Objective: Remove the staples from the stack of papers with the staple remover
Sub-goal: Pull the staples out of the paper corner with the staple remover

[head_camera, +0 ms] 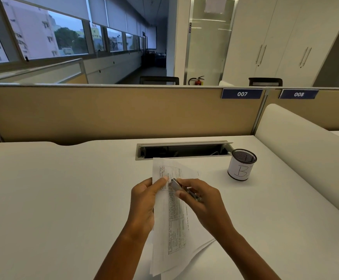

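1. Head view, the papers: the stack of papers (174, 223) is held up in front of the person over the white desk (63, 199). Its long side runs away from them, and its far end reaches toward the open cable slot (182, 150). Near the bottom of the frame the lower sheets fan apart. I cannot tell whether they touch the desk.
2. Head view, the left hand (144, 201): it grips the stack by its left edge. The thumb (164, 181) is pressed flat on the printed face near the top of the table of text, and the other fingers are curled behind the sheets, out of sight.
3. Head view, the right hand (203, 201): it pinches the metal staple remover (177, 185), with the thumb under the tool and the fingers curled over it. The tool slants up and to the left. Its front end sticks out past the fingertips and lies on the printed page just beside the tip of the left thumb. Its back end pokes out to the right across the hand.
4. The staple itself is too small to make out, so I cannot tell whether the tool's jaws have hold of one.
5. Head view, the surroundings: a black mesh pen cup (242, 165) with a paper wrap marked "B" stands to the right, well apart from the papers. Behind the desk runs a beige partition (124, 112) with blue tags reading 007 (241, 94) and 008 (298, 94).
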Tool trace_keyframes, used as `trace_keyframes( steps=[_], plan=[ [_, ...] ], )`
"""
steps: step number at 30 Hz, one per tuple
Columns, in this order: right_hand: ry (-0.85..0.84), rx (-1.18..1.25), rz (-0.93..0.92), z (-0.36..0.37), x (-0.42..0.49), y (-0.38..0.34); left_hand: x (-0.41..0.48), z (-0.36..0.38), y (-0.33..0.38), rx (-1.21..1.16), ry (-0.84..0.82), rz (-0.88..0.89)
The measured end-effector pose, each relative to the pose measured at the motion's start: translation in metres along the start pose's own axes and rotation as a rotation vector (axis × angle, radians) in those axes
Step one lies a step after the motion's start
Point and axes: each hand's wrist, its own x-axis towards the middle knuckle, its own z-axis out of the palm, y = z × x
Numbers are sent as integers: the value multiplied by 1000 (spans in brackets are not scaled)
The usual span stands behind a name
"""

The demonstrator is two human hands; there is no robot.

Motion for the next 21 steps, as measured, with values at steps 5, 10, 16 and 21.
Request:
trace_keyframes(
  steps=[5, 10, 16, 21],
  plan=[
    [-7, 38, 16, -4, 2, -6, -5, 2, -2, 95, 30, 103],
    [-52, 210, 89, -9, 1, -11, -10, 7, -4, 110, 83, 141],
    [-175, 551, 392, -10, -2, -18, -16, 17, -9, 91, 165, 187],
    [-250, 646, 527, -10, 3, -20, -20, 23, -12, 64, 179, 157]
  ],
)
